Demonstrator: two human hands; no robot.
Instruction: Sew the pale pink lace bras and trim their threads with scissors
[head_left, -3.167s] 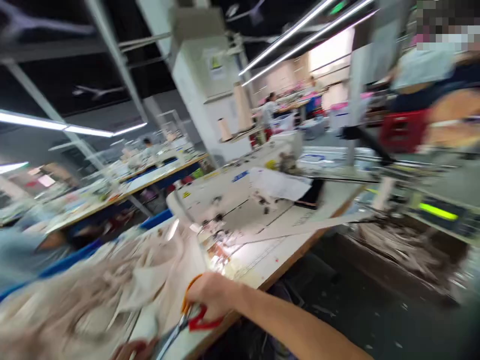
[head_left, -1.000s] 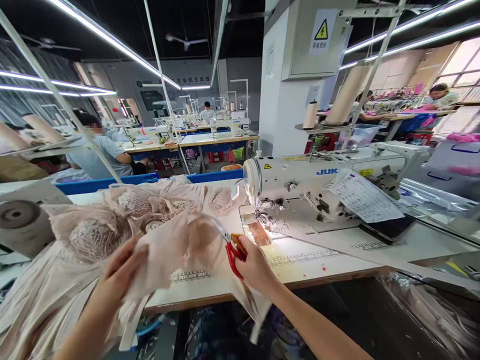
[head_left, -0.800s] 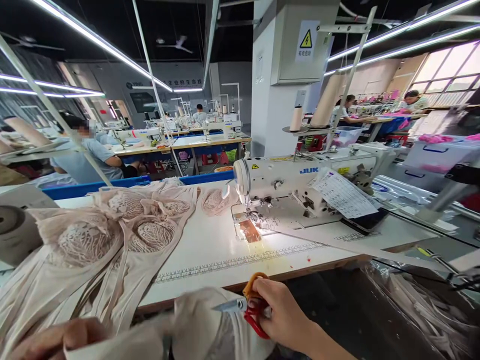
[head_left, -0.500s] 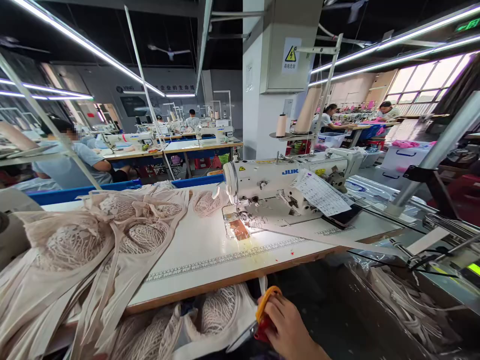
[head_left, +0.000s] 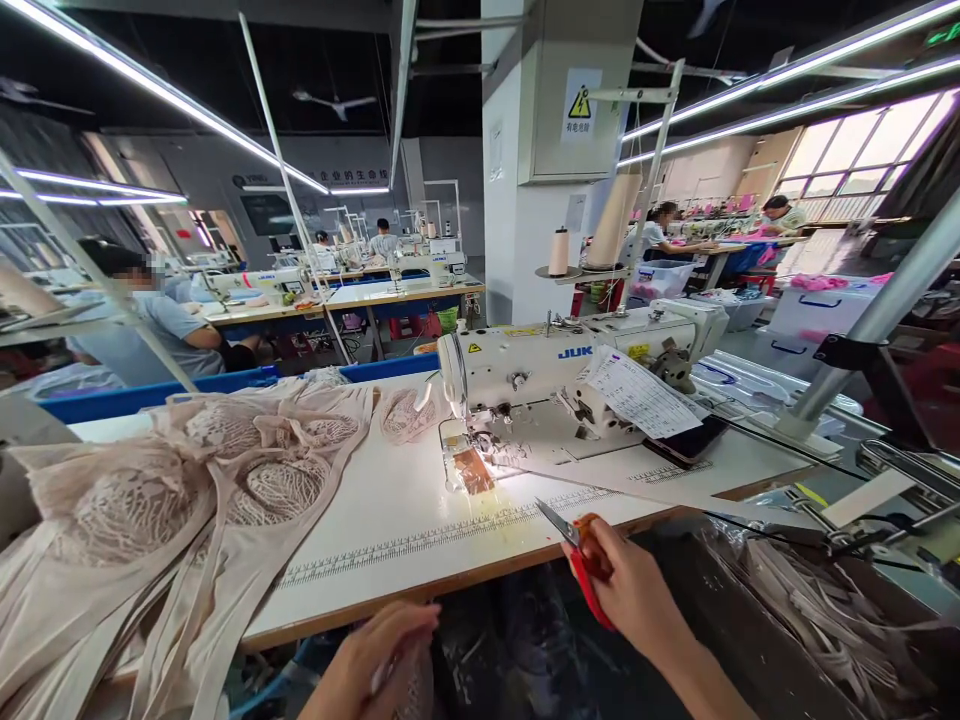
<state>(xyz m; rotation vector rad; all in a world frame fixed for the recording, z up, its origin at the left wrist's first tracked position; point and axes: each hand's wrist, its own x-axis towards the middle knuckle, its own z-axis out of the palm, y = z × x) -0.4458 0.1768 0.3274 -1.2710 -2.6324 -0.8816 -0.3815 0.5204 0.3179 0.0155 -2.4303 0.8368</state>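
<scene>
My right hand (head_left: 626, 585) grips a pair of scissors (head_left: 561, 524) by red and orange handles, blades pointing left over the table's front edge. At the bottom centre, my left hand (head_left: 371, 660) has its fingers curled, with part of a beige lace bra (head_left: 411, 688) showing beneath them; most of that piece is hidden by the hand and the frame edge. Behind the scissors stands a white sewing machine (head_left: 517, 365) with its needle area lit. More beige lace bras (head_left: 135, 500) lie heaped at the left of the white table (head_left: 360, 500).
A lace cup (head_left: 407, 413) lies left of the machine head. A paper sheet (head_left: 641, 390) and a dark phone (head_left: 686, 440) rest at its right. A narrow strip runs to a metal guide (head_left: 862, 490). Beige straps fill a box (head_left: 810, 610) at lower right. Other people work behind.
The scissors in my right hand have risen from below the table edge and moved right. My left hand has come into view, and the bra below the table edge has mostly left view.
</scene>
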